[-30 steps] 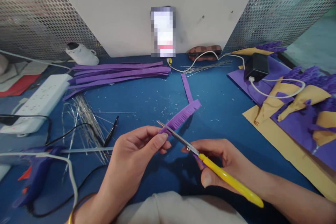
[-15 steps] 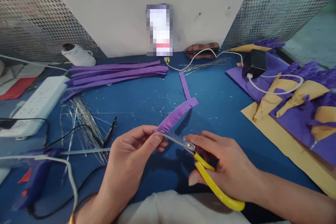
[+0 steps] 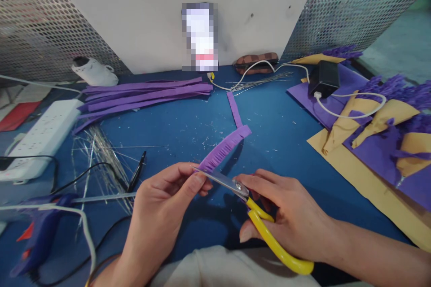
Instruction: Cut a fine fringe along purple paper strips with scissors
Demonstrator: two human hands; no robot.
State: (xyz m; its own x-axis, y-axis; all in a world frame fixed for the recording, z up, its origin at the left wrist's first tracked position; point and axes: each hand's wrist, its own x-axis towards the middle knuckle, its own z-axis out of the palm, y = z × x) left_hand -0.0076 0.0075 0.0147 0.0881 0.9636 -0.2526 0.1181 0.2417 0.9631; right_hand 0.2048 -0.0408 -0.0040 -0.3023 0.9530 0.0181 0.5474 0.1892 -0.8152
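Note:
A purple crepe paper strip [image 3: 224,148] with a row of small cuts along its edge is pinched between the thumb and fingers of my left hand [image 3: 171,202]. It slants up and away to the right, then folds back so its tail lies on the table. My right hand [image 3: 286,213] grips yellow-handled scissors [image 3: 274,244], fingers around the handles. Their metal blades point left and lie across the strip's near end, tips beside my left thumb. The blades look almost closed.
Several purple strips [image 3: 144,96] lie behind on the left, near thin wires [image 3: 109,161], a glue gun [image 3: 43,233] and a white power strip [image 3: 42,139]. A blurred phone [image 3: 200,38] leans on the back panel. Wrapped purple flowers [image 3: 387,119] and a black charger [image 3: 323,79] are right.
The whole view has shifted slightly, moving the scene a little to the left. Both hands keep their hold, and the scissor blades stay at the strip's near end.

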